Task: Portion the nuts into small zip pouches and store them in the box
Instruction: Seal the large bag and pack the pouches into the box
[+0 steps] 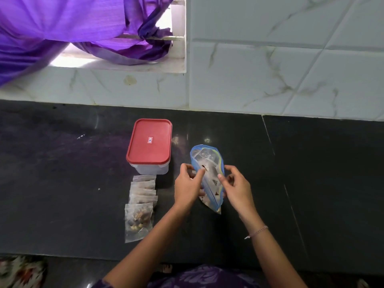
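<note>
Blue-edged zip bag [208, 175], nearly empty, is pinched upright above the table [62, 163] between both hands [187, 187], beside the lidded box [149, 146]; loose grip could spill remaining nuts.

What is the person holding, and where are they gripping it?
Both hands hold the blue-edged zip bag: left hand and right hand pinch opposite side edges around its middle.

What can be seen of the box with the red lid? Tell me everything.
The box is rectangular with rounded corners, its body of clear or frosted plastic, its red lid pressed on and closed, with a small white sticker at the middle. It stands upright on the dark counter, left of the hands. The row of small filled pouches starts right at its near side; neither hand touches it. Its contents cannot be made out.
</note>
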### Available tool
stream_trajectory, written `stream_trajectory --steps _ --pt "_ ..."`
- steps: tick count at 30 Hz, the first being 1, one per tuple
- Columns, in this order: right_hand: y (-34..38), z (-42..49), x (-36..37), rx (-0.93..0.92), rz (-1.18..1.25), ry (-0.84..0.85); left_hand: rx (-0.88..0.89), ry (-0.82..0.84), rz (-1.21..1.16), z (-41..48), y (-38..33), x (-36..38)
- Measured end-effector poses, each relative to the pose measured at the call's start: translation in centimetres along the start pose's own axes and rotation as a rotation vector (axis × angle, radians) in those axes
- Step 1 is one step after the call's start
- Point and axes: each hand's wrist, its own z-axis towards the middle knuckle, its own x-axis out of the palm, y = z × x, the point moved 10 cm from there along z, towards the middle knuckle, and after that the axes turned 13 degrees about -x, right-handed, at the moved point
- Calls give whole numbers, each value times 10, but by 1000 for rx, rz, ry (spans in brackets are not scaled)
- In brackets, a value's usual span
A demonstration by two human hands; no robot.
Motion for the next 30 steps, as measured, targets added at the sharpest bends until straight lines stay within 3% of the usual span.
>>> stream_trajectory --steps 3,6,11,15,17,21,23,27,30 --pt "-23 -14 5 187 376 -52 -222 128 -100 -2 30 7" --pt "-42 -35 -1 282 307 -118 -315 252 -78 -10 58 19" --pt "-43 -53 19 328 324 -36 -169 160 -15 -10 48 16" --pt "-18 -40 11 143 137 -43 61 35 130 -14 12 5" --pt "-1 -33 6 60 43 -44 90 32 130 -16 1 7" --pt "16 -27 7 49 204 -54 -10 32 -12 -13 0 8" --pt "29 -24 8 -68 239 0 -65 28 -110 -7 1 4" --pt "52 -25 16 -379 -147 249 -138 35 -255 8 -2 -5" --pt "59 -16 8 -455 -288 180 -133 116 -355 6 -6 4"
